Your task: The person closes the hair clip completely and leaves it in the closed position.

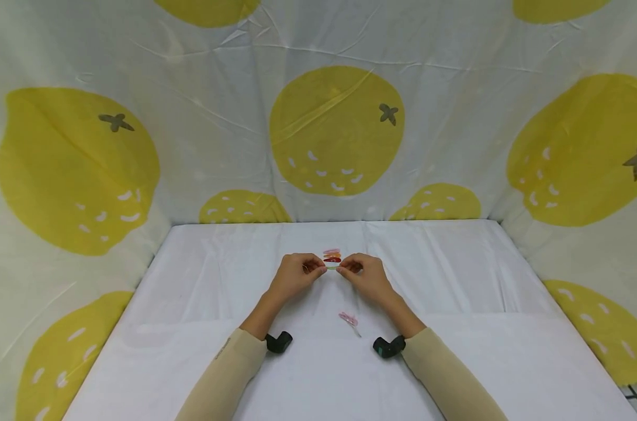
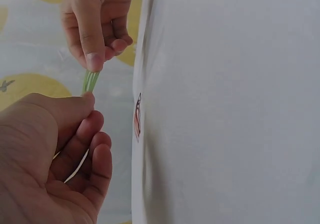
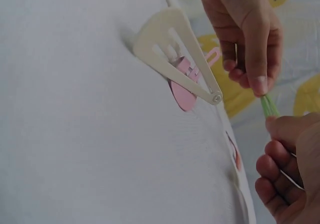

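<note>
A green snap hair clip (image 1: 331,268) is stretched between both hands above the white cloth. My left hand (image 1: 296,275) pinches one end between thumb and forefinger, and my right hand (image 1: 367,278) pinches the other. In the left wrist view, the middle of the clip (image 2: 90,82) shows between the two thumbs; its ends are hidden by fingers. Just beyond the hands lie a red hair clip (image 1: 332,260), an orange one (image 1: 332,255) and a pink one (image 1: 331,251), side by side in a row.
Nearer the person, a cream snap clip (image 3: 157,36) lies across a pink clip (image 3: 182,96), between the forearms. A white cloth (image 1: 429,362) covers the table. Lemon-print sheeting (image 1: 455,128) hangs behind and at both sides. Black devices (image 1: 389,347) sit at the wrists.
</note>
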Available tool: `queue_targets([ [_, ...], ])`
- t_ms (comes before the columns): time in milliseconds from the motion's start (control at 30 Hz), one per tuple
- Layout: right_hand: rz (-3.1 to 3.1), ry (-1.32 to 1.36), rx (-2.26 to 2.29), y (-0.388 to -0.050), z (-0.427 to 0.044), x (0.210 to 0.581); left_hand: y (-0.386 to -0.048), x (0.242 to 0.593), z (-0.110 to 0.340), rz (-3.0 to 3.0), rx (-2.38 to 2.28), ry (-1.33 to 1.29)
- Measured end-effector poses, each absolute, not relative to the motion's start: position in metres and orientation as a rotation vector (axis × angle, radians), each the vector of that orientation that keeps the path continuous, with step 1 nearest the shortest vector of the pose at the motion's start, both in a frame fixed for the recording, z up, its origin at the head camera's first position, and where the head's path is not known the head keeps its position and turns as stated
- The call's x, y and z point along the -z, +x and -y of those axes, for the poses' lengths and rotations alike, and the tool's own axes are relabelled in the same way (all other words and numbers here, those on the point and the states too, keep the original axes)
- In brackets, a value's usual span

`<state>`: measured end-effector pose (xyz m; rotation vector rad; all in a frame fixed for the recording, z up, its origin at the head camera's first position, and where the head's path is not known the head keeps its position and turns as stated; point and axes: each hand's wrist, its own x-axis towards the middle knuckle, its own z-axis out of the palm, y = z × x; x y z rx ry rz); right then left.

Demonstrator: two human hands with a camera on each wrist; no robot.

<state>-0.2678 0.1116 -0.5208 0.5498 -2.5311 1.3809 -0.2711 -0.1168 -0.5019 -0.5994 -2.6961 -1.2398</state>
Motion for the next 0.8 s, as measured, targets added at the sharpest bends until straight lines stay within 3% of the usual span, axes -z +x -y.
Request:
queue_targets([
  [800,2.714,0.501,-1.322,-0.297,-0.115,0.533,-0.295,0.51,0.107,2.81,1.185,-0.458],
])
